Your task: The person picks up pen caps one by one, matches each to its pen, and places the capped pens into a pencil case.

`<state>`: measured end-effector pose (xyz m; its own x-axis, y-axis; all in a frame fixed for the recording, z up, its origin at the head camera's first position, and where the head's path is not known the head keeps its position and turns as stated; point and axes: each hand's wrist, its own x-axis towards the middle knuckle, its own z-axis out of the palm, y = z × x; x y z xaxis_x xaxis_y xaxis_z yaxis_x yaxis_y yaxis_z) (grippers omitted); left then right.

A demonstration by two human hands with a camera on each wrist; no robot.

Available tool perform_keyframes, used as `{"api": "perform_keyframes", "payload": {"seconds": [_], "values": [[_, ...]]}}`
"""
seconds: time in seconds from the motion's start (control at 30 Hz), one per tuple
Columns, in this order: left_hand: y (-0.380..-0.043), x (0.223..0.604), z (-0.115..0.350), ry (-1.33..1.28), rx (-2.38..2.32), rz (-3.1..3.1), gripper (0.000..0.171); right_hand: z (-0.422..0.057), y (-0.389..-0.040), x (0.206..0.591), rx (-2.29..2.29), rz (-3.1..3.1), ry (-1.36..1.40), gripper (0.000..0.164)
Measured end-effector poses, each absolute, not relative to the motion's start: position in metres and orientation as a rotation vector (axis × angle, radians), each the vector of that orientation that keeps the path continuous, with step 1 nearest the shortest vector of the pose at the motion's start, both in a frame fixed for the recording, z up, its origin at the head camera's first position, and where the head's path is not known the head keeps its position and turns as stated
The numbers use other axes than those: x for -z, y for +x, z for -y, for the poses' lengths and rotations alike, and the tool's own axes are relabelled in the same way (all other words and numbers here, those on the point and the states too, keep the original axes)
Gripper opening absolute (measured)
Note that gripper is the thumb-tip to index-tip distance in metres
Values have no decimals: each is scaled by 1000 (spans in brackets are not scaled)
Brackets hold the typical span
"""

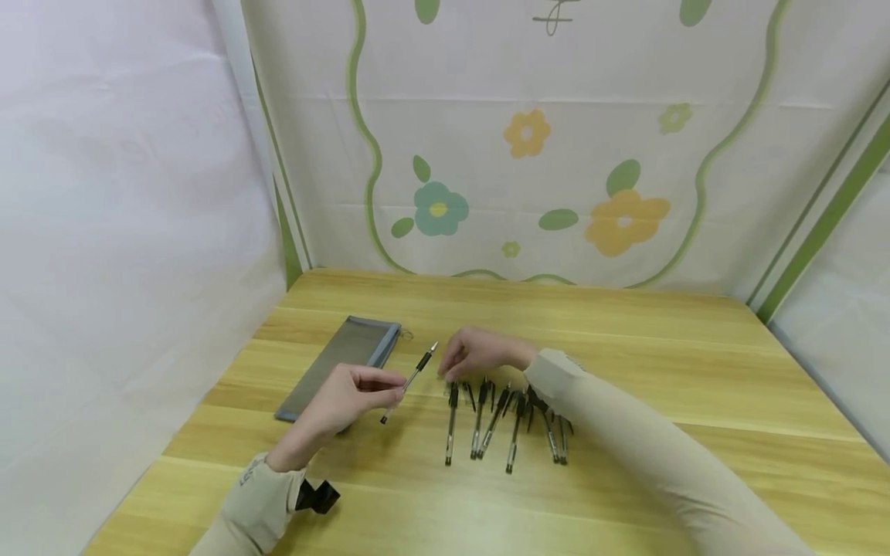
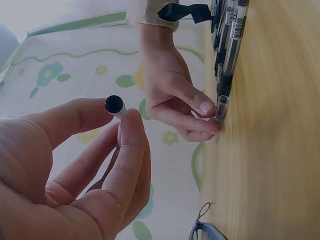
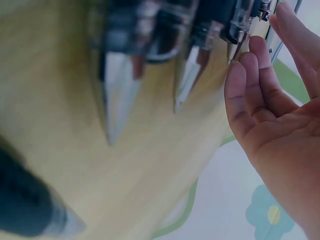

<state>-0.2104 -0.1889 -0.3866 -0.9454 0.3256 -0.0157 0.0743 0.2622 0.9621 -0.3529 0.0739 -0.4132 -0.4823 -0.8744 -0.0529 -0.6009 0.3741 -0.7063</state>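
Note:
My left hand (image 1: 358, 394) pinches an uncapped gel pen (image 1: 422, 361) between thumb and fingers, its silver tip slanting up to the right. In the left wrist view the black end of this pen (image 2: 115, 104) faces the camera. Over the far left end of a row of pens (image 1: 480, 417) is my right hand (image 1: 483, 351). Its thumb and fingertips pinch a clear pen cap (image 2: 223, 106) low at the tabletop. Beside that hand, the right wrist view shows bare metal pen tips (image 3: 120, 97), close and blurred.
A grey zip pouch (image 1: 323, 371) lies flat to the left, partly behind my left hand. Several clear-barrelled pens with black grips fan out on the wooden table (image 1: 431, 510), partly under my right sleeve (image 1: 626, 432). A flower-printed cloth (image 1: 487, 170) hangs behind the table.

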Motion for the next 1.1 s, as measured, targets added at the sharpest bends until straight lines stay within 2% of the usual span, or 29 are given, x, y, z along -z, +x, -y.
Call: {"api": "perform_keyframes", "payload": {"seconds": [0.37,0.8,1.1], "values": [[-210,387,187,360,-1767,-2302,28,-73,-352,415,828,-2274,-1293,8],[-205,385,186,366,-1759,-2330,30,-80,-357,417,815,-2256,-1363,8],[-206,386,185,369,-1753,-2335,32,-81,-357,417,820,-2243,-1303,9]]}}
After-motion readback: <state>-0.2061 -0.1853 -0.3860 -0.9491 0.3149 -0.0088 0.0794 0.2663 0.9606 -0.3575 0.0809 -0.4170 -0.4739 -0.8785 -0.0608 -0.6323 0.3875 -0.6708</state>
